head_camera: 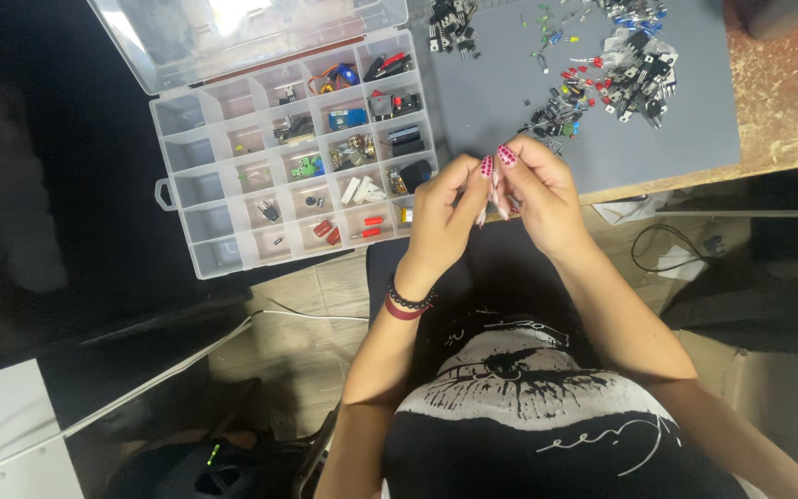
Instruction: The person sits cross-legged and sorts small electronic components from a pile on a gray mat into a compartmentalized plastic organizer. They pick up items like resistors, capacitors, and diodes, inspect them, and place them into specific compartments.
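At frame centre we pinch a tiny part, too small to identify, between the closed fingertips of our left hand (443, 214) and right hand (536, 189), raised close for inspection, the compartment box (198, 189) at left.

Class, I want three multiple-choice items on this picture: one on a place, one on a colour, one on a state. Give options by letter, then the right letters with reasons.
1. Where is the organiser box relative to the grey mat?
A. to its left
B. to its right
C. on top of it

2. What colour are the nails?
A. blue
B. red-pink
C. bare

3. How is the box lid?
A. shut
B. removed and on the floor
C. swung open

Answers: 1 A, the box lies left of the mat. 2 B, the nails on both hands show red-pink. 3 C, the clear lid lies back behind the compartments.
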